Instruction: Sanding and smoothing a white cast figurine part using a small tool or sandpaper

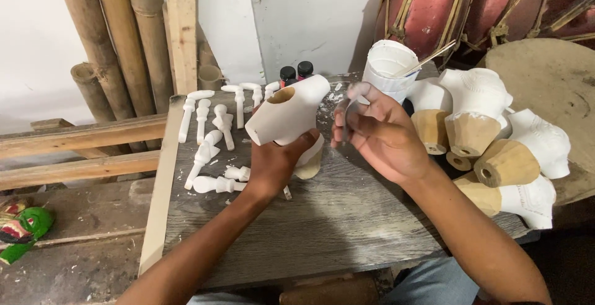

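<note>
Holding the white-painted wooden body [286, 114] up off the grey table [322, 218], the left hand [273, 165] was closed around its lower end from beneath, so that the hollow opening near the top faced the camera and the long painted side lay tilted toward the right. The right hand [378, 134] was bunched just beside it, fingers curled around something small and pale that looked like a brush handle or cloth; the blur made it impossible to tell which. To my judgement the step in hand was coating or smoothing the piece, and doing it well called for a steady left grip on the part already dry, with the fingers kept clear of fresh white. The paper cup [389, 69] with its stick stood just behind the right hand, near enough for reloading without a long reach. Small white pegs [211, 137] lay spread on the table to the left, and a heap of half-painted carved pieces [496, 150] sat to the right, so the body had to be turned in the gap between them rather than swung wide.
</note>
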